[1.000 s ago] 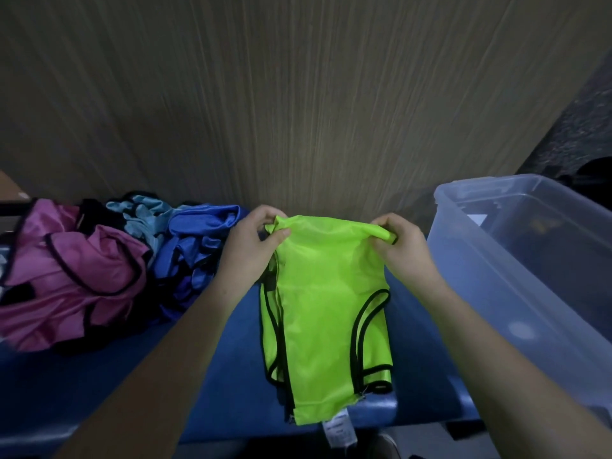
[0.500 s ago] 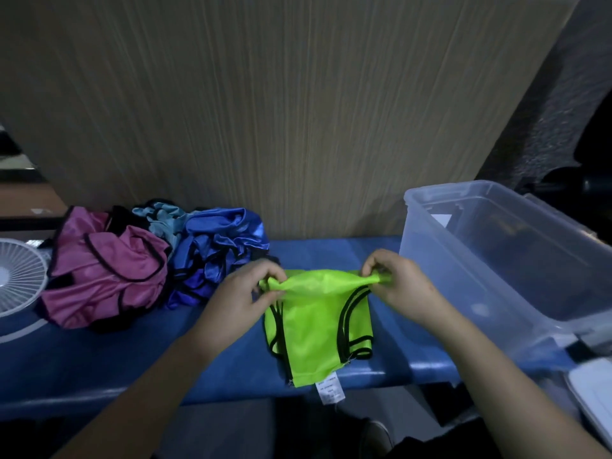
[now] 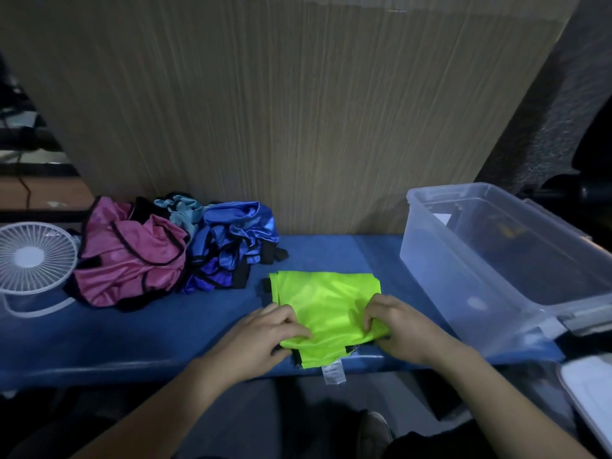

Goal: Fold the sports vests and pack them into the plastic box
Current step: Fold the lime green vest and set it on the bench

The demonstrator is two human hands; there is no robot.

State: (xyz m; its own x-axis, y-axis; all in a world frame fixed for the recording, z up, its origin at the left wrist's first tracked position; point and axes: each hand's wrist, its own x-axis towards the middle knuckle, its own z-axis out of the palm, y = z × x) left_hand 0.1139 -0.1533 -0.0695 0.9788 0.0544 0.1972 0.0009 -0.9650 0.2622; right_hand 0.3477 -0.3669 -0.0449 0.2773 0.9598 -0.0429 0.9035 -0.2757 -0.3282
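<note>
You are pinching the folded lime-green vest [image 3: 326, 301] at its near edge, left hand [image 3: 265, 337] and right hand [image 3: 402, 329] both gripping; plastic box [image 3: 440, 279] is sitting just right on the tabletop [image 3: 132, 329], nearer your right hand.

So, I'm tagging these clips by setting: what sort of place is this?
Probably a sports kit or storage room: crumpled vests heaped on a blue padded bench, a clear plastic box, a small fan.

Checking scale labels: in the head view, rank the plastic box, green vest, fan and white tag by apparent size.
1. plastic box
2. green vest and fan: look alike, unranked
3. white tag
</note>
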